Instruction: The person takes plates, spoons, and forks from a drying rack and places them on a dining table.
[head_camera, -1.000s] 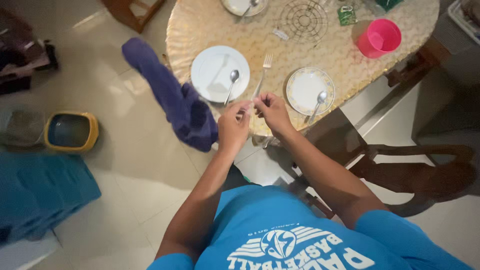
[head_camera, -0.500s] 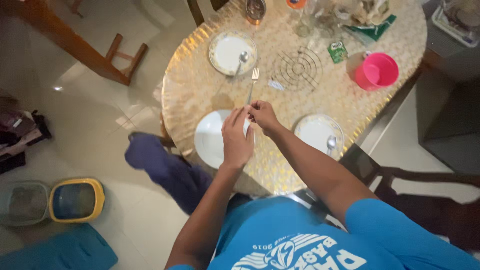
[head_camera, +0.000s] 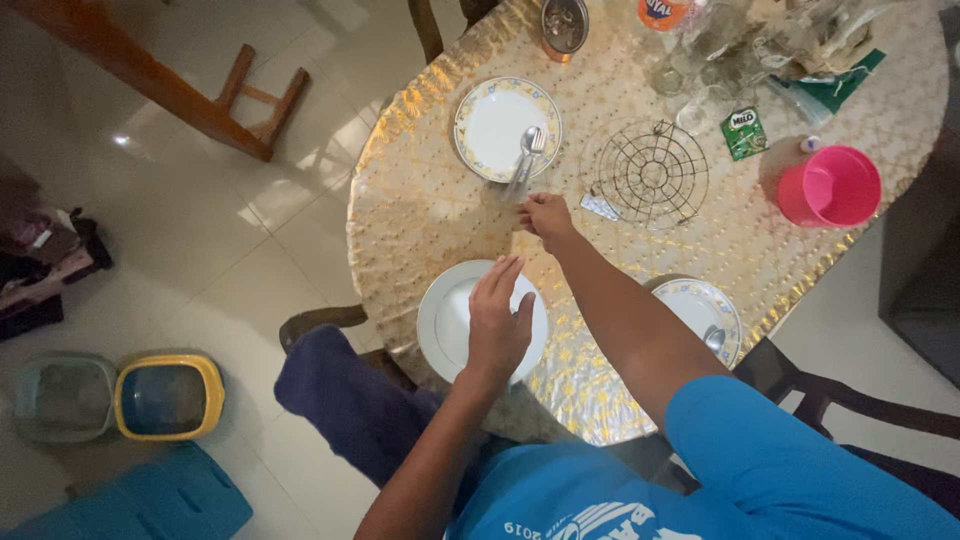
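- The right hand (head_camera: 546, 215) reaches out over the round gold-patterned table (head_camera: 420, 200), fingers pinched on the handle end of a fork (head_camera: 524, 170).
- The fork's tines lie over the rim of the far plate (head_camera: 490, 125), a white one with a yellow and blue patterned edge, and a spoon (head_camera: 530, 140) lies on that plate beside them (the two overlap, so exact contact is hard to tell).
- The left hand (head_camera: 497, 325) hovers flat over the near white plate (head_camera: 450, 320), fingers spread and straight, holding nothing; whether it touches the plate cannot be told.
- Right of the right hand sits a round wire trivet (head_camera: 648, 172), with a small pale wrapper (head_camera: 600, 207) between them.
- Further right stand a pink cup (head_camera: 832, 187) and a small green sachet (head_camera: 743, 132).
- A third plate (head_camera: 690, 300) with a spoon (head_camera: 715, 338) on it lies at the near right edge, partly hidden by the right arm.
- A dark blue cloth (head_camera: 350, 400) hangs over the chair just near the table.
- On the floor at the left sits a yellow tub (head_camera: 168, 397).
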